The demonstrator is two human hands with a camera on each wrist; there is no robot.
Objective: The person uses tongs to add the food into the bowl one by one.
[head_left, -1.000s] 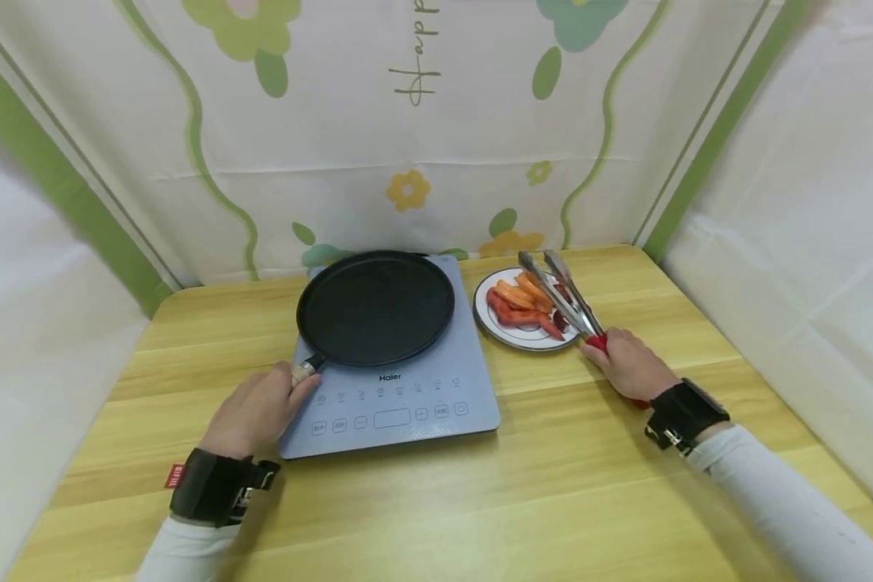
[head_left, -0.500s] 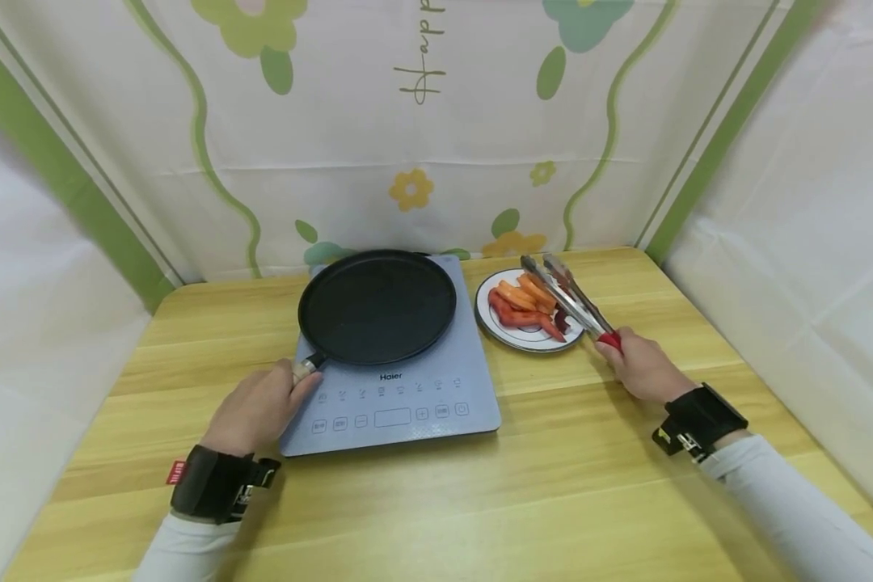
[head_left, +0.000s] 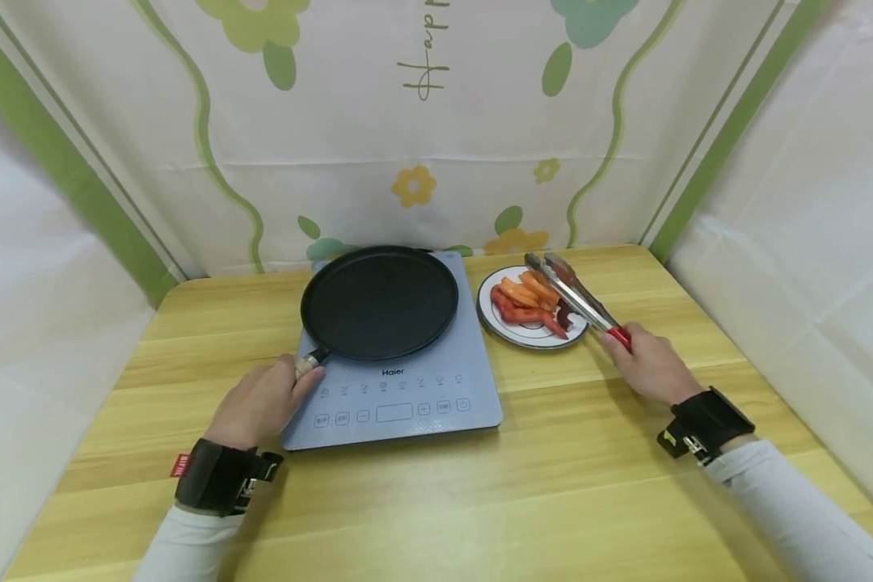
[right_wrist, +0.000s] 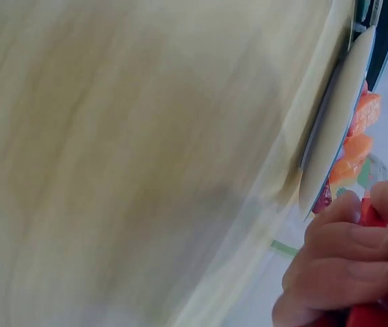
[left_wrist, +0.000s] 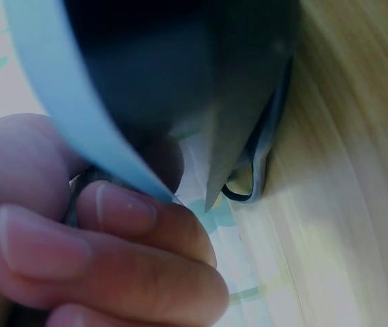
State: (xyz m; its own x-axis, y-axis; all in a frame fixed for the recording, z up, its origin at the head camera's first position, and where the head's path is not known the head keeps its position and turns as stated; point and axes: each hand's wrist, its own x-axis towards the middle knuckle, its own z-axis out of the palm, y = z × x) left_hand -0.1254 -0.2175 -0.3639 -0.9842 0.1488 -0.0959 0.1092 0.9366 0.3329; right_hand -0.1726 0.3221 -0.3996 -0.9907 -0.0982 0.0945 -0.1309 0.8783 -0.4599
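My left hand (head_left: pixel 257 402) grips the short handle (head_left: pixel 308 364) of a flat black round pan (head_left: pixel 380 301), which sits on a pale blue Haier induction cooktop (head_left: pixel 436 394). Curled fingers (left_wrist: pixel 132 272) show beneath the cooktop's edge in the left wrist view. My right hand (head_left: pixel 651 365) holds metal tongs (head_left: pixel 585 303) by their red grips. Their spread arms reach over the right part of a white dark-rimmed plate (head_left: pixel 531 343). On it lie orange strips (head_left: pixel 520 293), red curved pieces (head_left: pixel 527 314) and a dark red piece (head_left: pixel 563 317). I cannot tell whether the tongs pinch any food.
Everything stands on a light wooden table (head_left: pixel 436 509). A white curtain (head_left: pixel 335 105) with printed flowers hangs close behind the cooktop and plate. White sheets (head_left: pixel 822 242) close off both sides. A small red tag (head_left: pixel 179 465) shows by the left wrist strap.
My right hand has slid slightly to the right along with the tongs, whose tips stay over the plate. The left hand keeps its hold on the pan handle. The head view has shifted slightly.
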